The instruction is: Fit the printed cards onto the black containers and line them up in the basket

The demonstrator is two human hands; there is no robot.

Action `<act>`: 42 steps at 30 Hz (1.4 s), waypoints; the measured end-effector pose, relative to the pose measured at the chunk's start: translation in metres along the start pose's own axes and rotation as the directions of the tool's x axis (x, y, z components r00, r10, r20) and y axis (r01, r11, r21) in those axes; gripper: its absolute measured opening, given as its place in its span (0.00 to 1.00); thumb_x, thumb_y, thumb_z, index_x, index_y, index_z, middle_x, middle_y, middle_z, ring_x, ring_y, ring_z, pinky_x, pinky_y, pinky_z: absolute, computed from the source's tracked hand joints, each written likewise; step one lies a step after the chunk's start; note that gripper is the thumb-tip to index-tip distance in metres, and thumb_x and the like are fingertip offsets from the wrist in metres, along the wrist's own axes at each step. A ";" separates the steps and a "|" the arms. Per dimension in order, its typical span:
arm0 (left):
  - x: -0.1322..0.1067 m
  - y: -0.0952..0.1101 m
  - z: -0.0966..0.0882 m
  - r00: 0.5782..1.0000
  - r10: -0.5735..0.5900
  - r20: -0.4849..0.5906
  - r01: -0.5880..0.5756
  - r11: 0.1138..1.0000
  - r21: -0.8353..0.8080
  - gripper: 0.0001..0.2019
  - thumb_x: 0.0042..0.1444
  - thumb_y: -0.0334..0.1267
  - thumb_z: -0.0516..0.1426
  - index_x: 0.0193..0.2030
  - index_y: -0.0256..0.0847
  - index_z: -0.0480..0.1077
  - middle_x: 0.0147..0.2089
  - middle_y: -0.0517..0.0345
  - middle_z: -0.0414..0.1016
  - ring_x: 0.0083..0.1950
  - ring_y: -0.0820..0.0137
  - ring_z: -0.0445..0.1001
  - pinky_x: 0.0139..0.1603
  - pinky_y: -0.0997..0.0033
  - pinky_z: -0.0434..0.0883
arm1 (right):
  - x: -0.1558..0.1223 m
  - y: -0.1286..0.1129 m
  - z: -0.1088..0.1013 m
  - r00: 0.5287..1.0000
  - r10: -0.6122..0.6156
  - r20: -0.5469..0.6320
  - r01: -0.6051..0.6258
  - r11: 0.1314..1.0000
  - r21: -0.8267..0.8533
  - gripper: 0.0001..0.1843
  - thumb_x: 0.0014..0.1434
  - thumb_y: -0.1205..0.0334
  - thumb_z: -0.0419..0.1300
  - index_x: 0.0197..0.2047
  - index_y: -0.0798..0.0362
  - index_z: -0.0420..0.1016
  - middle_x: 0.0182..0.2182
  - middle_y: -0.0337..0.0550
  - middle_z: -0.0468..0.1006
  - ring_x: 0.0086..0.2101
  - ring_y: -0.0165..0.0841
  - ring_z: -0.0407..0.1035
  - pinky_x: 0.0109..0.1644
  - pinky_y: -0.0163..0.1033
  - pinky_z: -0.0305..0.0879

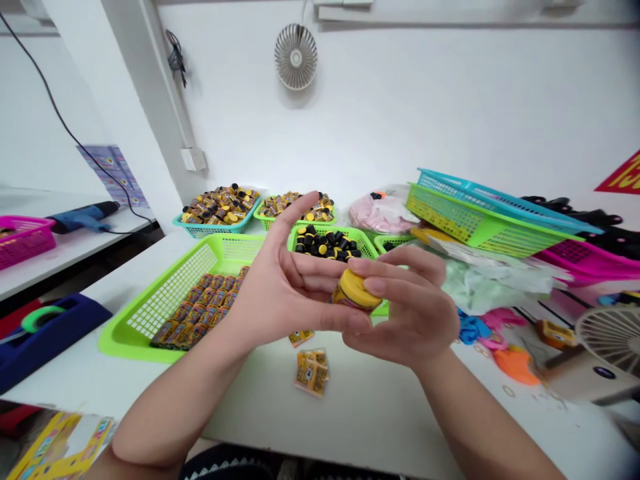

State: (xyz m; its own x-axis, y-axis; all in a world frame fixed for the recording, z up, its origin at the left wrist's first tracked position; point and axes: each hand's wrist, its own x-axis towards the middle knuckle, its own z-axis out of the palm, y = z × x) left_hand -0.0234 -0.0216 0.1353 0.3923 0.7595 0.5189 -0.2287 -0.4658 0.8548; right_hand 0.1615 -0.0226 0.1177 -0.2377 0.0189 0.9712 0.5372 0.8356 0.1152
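Observation:
A small round container with a yellow lid (356, 288) is held up over the table between both my hands. My left hand (295, 287) grips its body between thumb and fingers, the index finger stretched upward. On the lid's side, the fingers of my right hand (410, 307) press against the yellow top. Below them, printed yellow labels (313, 372) lie in a small pile on the white table. Left of my hands, a green basket (135, 333) holds rows of labelled containers (203, 307). Behind my hands, another green basket (370, 245) holds loose black and yellow pieces (327, 243).
At the back stand a blue basket (197, 231) and a smaller green basket (265, 217), both heaped with labelled pieces. Stacked baskets (475, 220) lean on the right, near balloons (515, 363) and a fan (613, 333). A tape dispenser (55, 340) sits at left.

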 end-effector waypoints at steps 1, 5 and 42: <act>0.000 0.000 0.000 1.000 -0.012 0.005 0.012 1.000 0.003 0.56 0.44 0.43 0.73 0.73 0.56 0.43 0.52 0.48 0.80 0.34 0.60 0.84 0.34 0.63 0.83 | 0.000 0.000 0.000 1.000 0.009 0.013 -0.009 1.000 0.004 0.25 0.53 0.60 0.67 0.54 0.41 0.70 0.42 0.38 0.84 0.41 0.41 0.70 0.42 0.49 0.67; 0.001 0.000 0.009 0.991 0.015 -0.129 -0.009 0.999 0.044 0.53 0.49 0.39 0.70 0.73 0.53 0.40 0.47 0.51 0.82 0.39 0.61 0.84 0.41 0.63 0.83 | -0.001 -0.002 -0.002 0.996 -0.014 0.094 0.041 0.954 -0.295 0.26 0.53 0.64 0.68 0.55 0.42 0.70 0.42 0.38 0.84 0.44 0.43 0.70 0.48 0.51 0.62; 0.009 0.016 -0.074 0.982 -0.173 -0.071 0.182 0.794 0.580 0.18 0.51 0.41 0.66 0.49 0.40 0.74 0.44 0.52 0.82 0.42 0.64 0.82 0.43 0.66 0.79 | -0.017 0.037 0.014 0.871 0.260 0.417 -0.289 0.957 0.005 0.41 0.54 0.42 0.67 0.66 0.44 0.59 0.62 0.49 0.68 0.61 0.46 0.61 0.61 0.54 0.62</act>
State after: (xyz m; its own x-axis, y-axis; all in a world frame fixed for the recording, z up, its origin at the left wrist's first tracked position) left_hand -0.0892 0.0112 0.1539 0.3615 0.8592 0.3621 0.4069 -0.4948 0.7679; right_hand 0.1740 0.0156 0.1030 -0.4049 0.4630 0.7885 0.5789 0.7973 -0.1709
